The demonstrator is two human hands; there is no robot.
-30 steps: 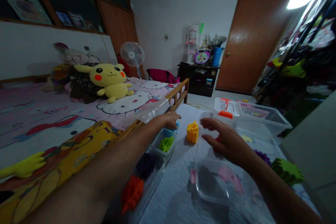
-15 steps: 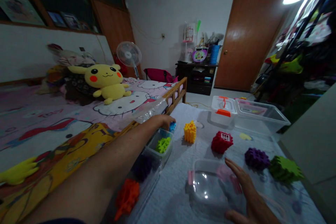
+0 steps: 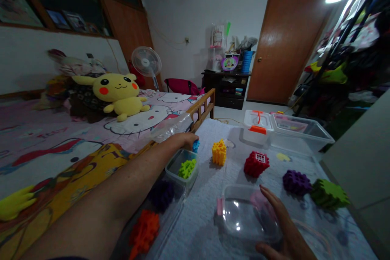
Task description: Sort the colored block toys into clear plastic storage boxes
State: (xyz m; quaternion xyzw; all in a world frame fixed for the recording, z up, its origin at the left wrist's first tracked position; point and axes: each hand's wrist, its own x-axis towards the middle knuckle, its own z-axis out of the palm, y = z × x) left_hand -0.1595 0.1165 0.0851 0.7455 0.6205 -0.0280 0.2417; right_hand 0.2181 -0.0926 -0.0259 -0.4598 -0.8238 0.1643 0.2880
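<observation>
Left hand (image 3: 186, 141), fingers (image 3: 192, 139) curled, meets a blue toy block (image 3: 196, 146), grip unclear, while right hand (image 3: 284, 235) rests splayed fingers (image 3: 269, 203) on a clear plastic box (image 3: 240, 219).

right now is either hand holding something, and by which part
The left hand is at a small blue block, hold unclear; the right hand lies against the edge of a clear plastic box, seemingly not holding it.

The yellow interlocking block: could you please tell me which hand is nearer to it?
Left. The left hand is close beside the yellow interlocking block, on its left; the right hand is farther off, at a clear plastic box.
</observation>
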